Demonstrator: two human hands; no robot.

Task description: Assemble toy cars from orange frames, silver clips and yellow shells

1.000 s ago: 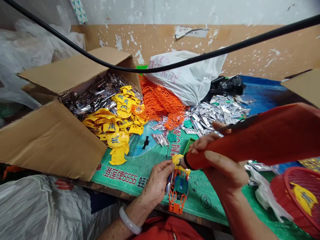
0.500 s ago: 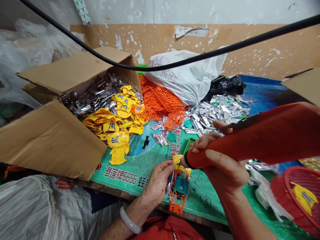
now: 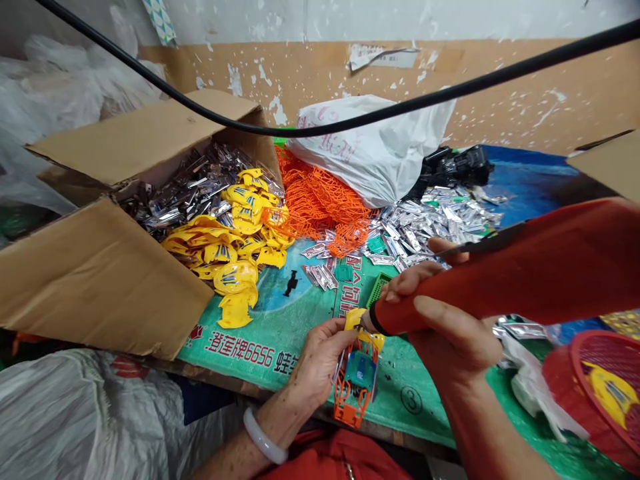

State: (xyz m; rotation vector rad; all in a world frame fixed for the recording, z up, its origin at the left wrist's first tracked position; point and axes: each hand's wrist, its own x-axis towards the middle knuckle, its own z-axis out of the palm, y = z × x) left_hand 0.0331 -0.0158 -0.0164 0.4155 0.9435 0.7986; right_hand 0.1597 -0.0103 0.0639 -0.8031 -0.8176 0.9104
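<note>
My right hand (image 3: 450, 327) is wrapped around an electric screwdriver (image 3: 415, 315) covered in red cloth. Its grey nose rests against the yellow hood piece (image 3: 354, 320) of a small toy car body. That body, with an orange lattice frame (image 3: 350, 415) and a dark green and blue middle piece (image 3: 361, 373), is pinched at its left side by the thumb and fingers of my left hand (image 3: 315, 363). The screwdriver's tip is hidden where it meets the yellow piece. A small green basket (image 3: 379, 291) stands just behind, partly covered by my right hand.
On the left, a tipped cardboard box (image 3: 107, 277) spills shiny parts and yellow hoods (image 3: 235, 277). Orange frames (image 3: 320, 193), a white bag (image 3: 373, 150) and silver strips (image 3: 415, 227) lie behind. A red basket (image 3: 560, 380) stands right. A black cable (image 3: 320, 131) hangs across.
The toy car body has tilted slightly, its orange lower end swinging a little to the left. Both hands keep their hold, and the screwdriver stays against the yellow piece.
</note>
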